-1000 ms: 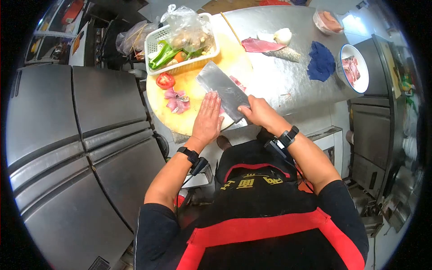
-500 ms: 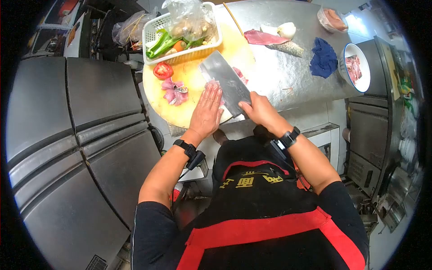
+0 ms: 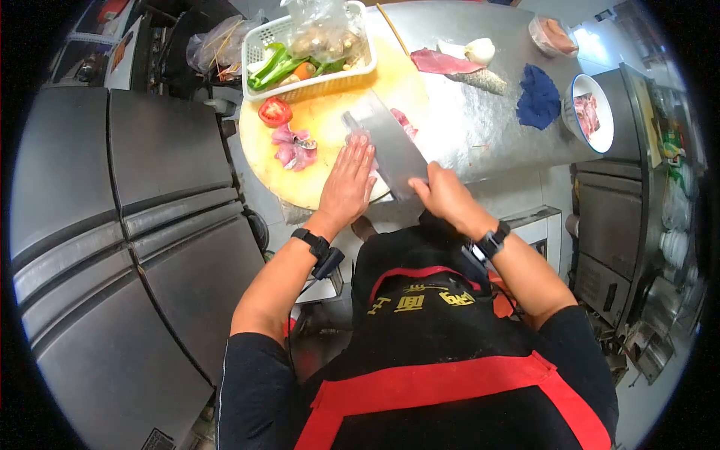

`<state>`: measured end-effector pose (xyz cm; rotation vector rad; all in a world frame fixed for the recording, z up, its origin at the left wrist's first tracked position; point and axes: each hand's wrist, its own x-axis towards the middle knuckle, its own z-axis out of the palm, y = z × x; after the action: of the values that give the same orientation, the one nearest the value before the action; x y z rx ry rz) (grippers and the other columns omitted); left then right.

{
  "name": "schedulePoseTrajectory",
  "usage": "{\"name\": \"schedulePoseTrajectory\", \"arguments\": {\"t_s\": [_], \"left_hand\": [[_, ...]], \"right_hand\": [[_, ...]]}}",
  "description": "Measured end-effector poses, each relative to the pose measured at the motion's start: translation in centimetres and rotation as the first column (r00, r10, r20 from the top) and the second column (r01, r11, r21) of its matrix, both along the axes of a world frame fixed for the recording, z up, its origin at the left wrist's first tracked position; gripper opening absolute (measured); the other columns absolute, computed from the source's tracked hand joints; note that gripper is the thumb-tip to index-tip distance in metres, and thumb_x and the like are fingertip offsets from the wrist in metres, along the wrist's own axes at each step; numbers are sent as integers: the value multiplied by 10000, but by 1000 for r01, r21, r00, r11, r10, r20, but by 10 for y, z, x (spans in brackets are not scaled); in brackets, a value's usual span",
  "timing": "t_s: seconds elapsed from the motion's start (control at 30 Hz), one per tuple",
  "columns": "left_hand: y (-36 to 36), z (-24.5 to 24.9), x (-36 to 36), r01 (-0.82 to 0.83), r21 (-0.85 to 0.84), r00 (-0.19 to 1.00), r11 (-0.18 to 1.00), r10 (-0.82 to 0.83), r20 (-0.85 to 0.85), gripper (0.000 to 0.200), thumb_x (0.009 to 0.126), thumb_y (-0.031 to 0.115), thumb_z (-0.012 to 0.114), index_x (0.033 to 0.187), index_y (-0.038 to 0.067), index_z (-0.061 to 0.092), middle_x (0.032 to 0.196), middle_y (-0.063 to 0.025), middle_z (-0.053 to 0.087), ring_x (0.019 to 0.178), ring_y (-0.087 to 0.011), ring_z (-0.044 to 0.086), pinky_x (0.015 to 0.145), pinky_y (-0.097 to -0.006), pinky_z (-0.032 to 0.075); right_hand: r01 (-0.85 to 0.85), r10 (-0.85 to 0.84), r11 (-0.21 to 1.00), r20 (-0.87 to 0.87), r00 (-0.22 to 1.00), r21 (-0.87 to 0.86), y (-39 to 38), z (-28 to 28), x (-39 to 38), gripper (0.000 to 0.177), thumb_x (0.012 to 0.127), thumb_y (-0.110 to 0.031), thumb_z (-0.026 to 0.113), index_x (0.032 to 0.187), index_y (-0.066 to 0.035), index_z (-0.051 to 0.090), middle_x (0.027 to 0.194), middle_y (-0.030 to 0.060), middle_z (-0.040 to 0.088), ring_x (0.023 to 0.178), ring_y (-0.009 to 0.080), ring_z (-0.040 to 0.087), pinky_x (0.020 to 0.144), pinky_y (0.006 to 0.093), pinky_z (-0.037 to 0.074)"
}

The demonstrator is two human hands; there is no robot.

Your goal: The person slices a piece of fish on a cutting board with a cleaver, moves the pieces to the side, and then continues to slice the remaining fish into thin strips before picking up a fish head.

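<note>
My right hand [image 3: 455, 201] grips the handle of a broad cleaver [image 3: 391, 150], its blade slanting up and left over the round yellow cutting board [image 3: 259, 169]. My left hand [image 3: 349, 178] lies flat beside the blade, fingers stretched out, on a pale pink piece of flesh mostly hidden under it. Left of that hand, thin pink slices with dark skin edges [image 3: 295, 148] are heaped on the board. A halved tomato [image 3: 275, 112] sits just above them. Past the blade's right side shows another small pink piece [image 3: 405, 124].
A white basket [image 3: 311, 89] of vegetables and a plastic bag stands on the board's far edge. On the metal table [image 3: 450, 124] are a fish piece [image 3: 448, 63], a peeled onion [image 3: 480, 50], a blue cloth [image 3: 538, 97], a meat bowl [image 3: 604, 135] and a plastic tub [image 3: 553, 36].
The cleaver and my right hand have slid a little down and right, toward my body. My left hand stays nearly in place, flat on the piece.
</note>
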<state>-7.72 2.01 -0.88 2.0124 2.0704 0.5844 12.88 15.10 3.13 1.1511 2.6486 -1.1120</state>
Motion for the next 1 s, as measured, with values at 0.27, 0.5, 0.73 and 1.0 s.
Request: {"name": "schedulePoseTrajectory", "arguments": {"t_s": [0.27,0.5,0.73,1.0], "left_hand": [[-4,1,4,-17,20,1000,1000,17,-21,615,972,183,561,1512,-53,384,1621,-230,317,1524,-380,270,1249,-498,218],[-5,-5,3,-34,50,999,998,36,-25,581,988,208,545,1486,-61,410,1598,-244,340,1511,-399,289,1247,-499,224],[18,13,-14,-215,272,975,938,192,107,536,762,173,801,1203,-20,566,1274,-232,558,1243,-407,516,1081,-506,407],[23,1,-28,-307,162,951,938,298,79,259,729,32,706,980,55,646,946,-130,608,938,-349,570,833,-478,449]], "right_hand": [[35,-35,999,-22,999,2,1,3,-15,400,950,-281,685,987,104,584,822,353,659,816,515,670,716,540,545],[-7,12,998,88,996,-61,-33,40,95,378,961,-289,676,928,62,539,821,333,647,796,530,637,695,562,509],[-22,42,991,152,987,-133,-12,57,126,437,933,-350,703,886,41,513,819,321,640,787,515,626,664,537,490],[155,-165,979,-69,984,-131,4,23,78,468,922,-374,707,911,75,574,795,307,644,774,492,644,668,518,499]]}}
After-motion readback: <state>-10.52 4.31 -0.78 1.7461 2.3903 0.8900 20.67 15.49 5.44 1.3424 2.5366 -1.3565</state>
